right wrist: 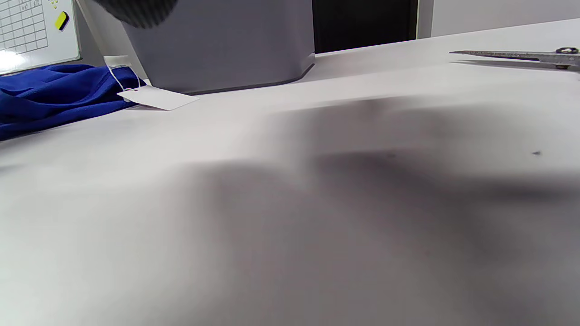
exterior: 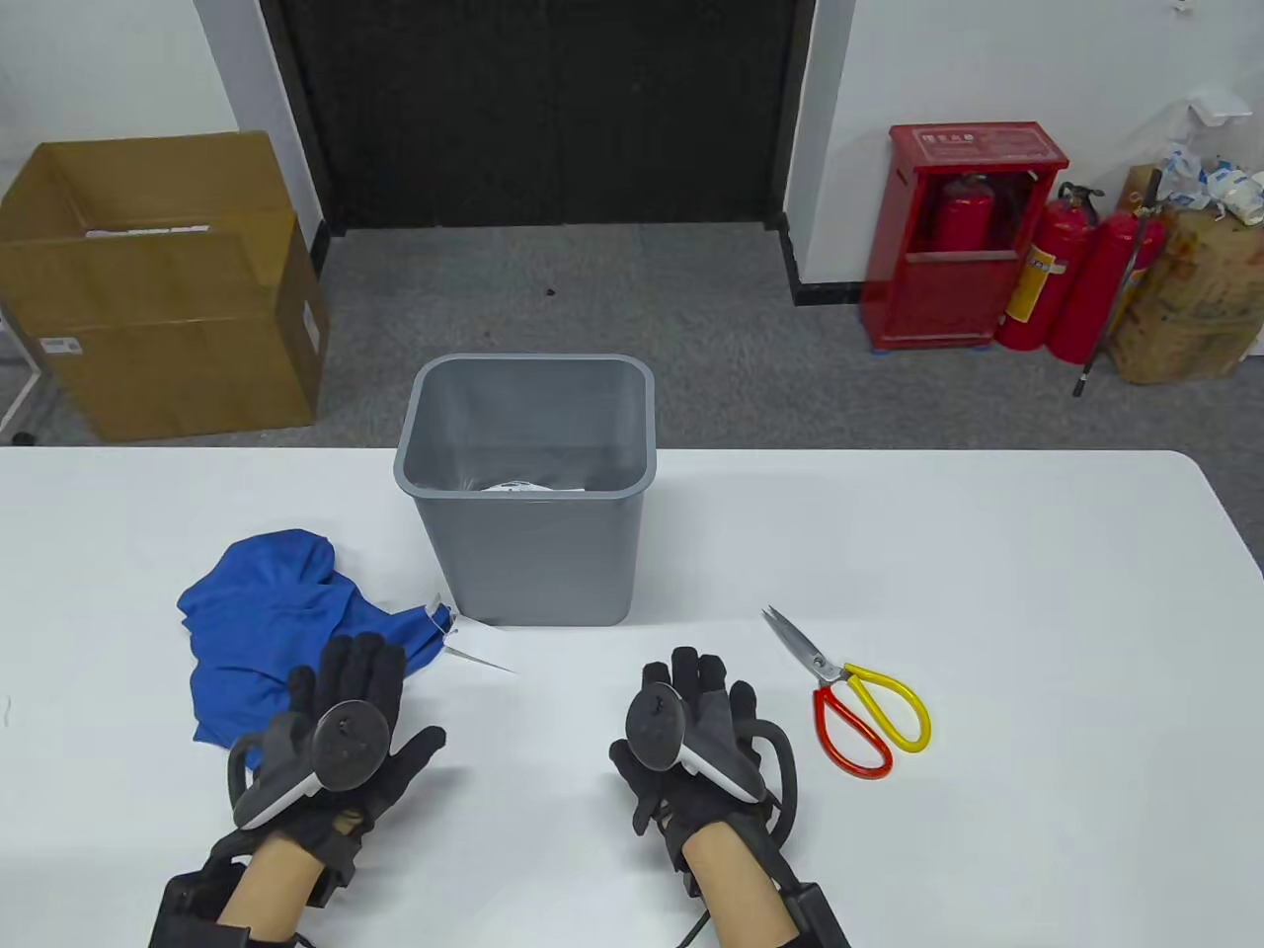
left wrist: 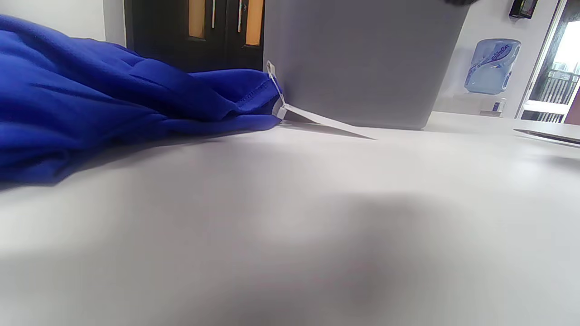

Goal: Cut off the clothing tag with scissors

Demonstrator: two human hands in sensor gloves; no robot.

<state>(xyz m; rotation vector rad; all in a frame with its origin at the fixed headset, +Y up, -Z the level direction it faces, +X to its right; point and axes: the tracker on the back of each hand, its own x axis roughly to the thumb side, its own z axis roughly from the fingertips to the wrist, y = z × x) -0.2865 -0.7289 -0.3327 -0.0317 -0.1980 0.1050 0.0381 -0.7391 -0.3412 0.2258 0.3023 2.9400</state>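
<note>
A crumpled blue garment (exterior: 267, 617) lies on the white table at the left, also in the left wrist view (left wrist: 90, 104) and the right wrist view (right wrist: 54, 90). Its white tag (exterior: 472, 647) hangs on a string by the bin's front corner, also in the left wrist view (left wrist: 317, 120) and the right wrist view (right wrist: 156, 97). Scissors (exterior: 849, 691) with red and yellow handles lie closed on the table at the right; their blades show in the right wrist view (right wrist: 521, 55). My left hand (exterior: 346, 711) rests flat, fingers over the garment's near edge. My right hand (exterior: 696, 721) rests flat and empty left of the scissors.
A grey bin (exterior: 528, 484) stands at the table's middle back, with white scraps inside. Beyond the table, a cardboard box (exterior: 158, 286) sits on the floor at the left and red fire extinguishers (exterior: 1066, 276) at the right.
</note>
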